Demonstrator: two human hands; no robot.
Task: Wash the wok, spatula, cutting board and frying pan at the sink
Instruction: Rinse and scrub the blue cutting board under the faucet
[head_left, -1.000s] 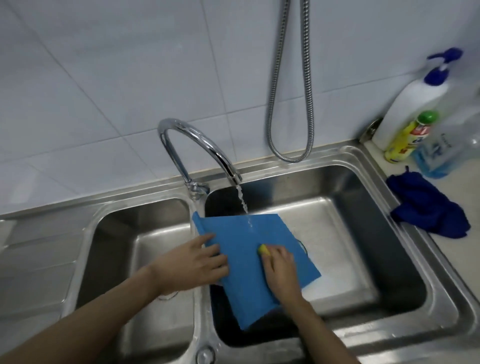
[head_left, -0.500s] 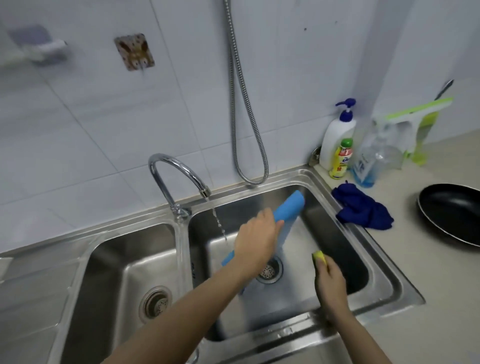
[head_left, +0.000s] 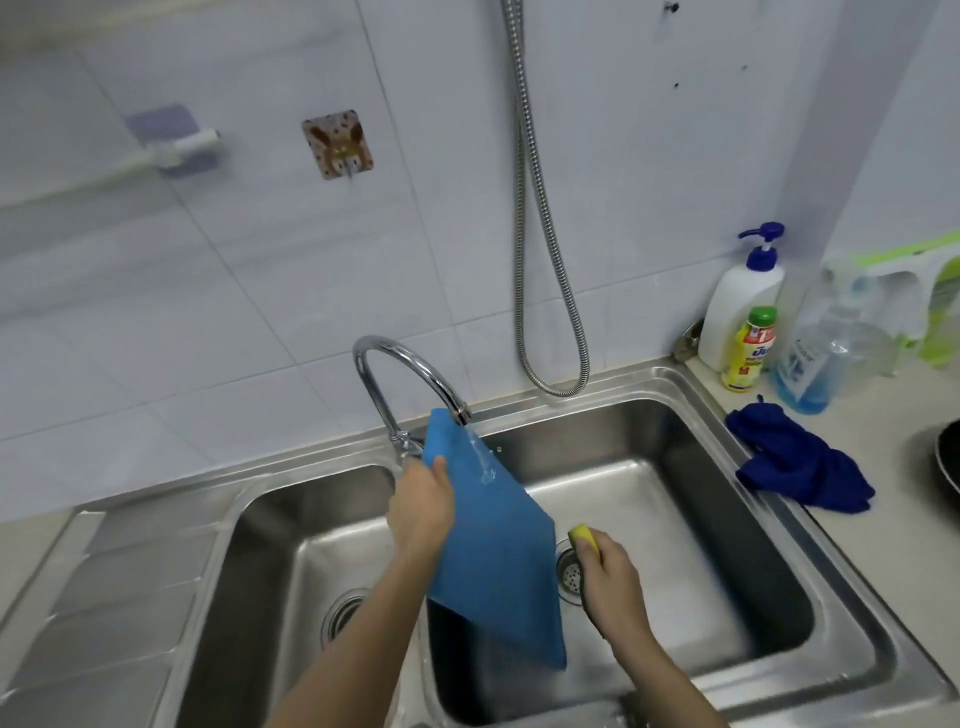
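A steel double sink (head_left: 769, 415) is set into the pale worktop (head_left: 904, 530), its right basin at the worktop's back edge below a curved tap (head_left: 410, 364) and a hanging metal hose (head_left: 524, 218). The blue cutting board (head_left: 498, 561) stands tilted over the right basin, its top corner just under the tap's spout where water runs onto it, its lower corner down near the basin's front wall. The left hand (head_left: 421, 514) has its grip clamped on the board's left edge, thumb on the face. The right hand (head_left: 608, 577) has its grip closed round a yellow sponge (head_left: 584, 538) just beside the board's right edge, above the drain. A dark blue cloth (head_left: 800, 462) lies on the worktop at the sink's right rim. At the back corner stand a white pump bottle (head_left: 737, 312), a yellow bottle (head_left: 750, 348) and a clear bottle of blue liquid (head_left: 810, 364). The rim of a black frying pan (head_left: 948, 457) shows at the right edge.
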